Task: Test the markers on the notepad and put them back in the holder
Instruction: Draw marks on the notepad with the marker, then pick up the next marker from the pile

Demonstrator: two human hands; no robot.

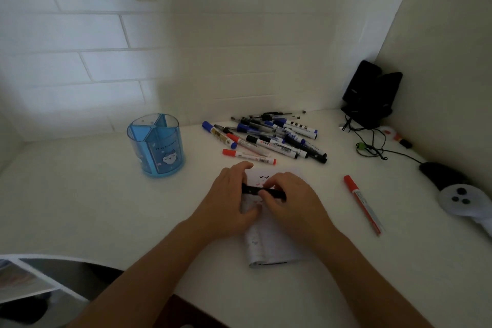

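Walls (239, 34) hem the white surface (80, 208) behind and right, where the left hand (229, 202) and right hand (290, 202) grip a black marker (253, 190) over the notepad (274, 247).

Bare forearms (165, 255), bare left hand (229, 201), bare right hand (294, 204)

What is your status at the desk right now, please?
Left hand and right hand grip black marker over notepad. Holder stands left, apart. Marker pile behind, red marker right. Nothing between hands and holder.
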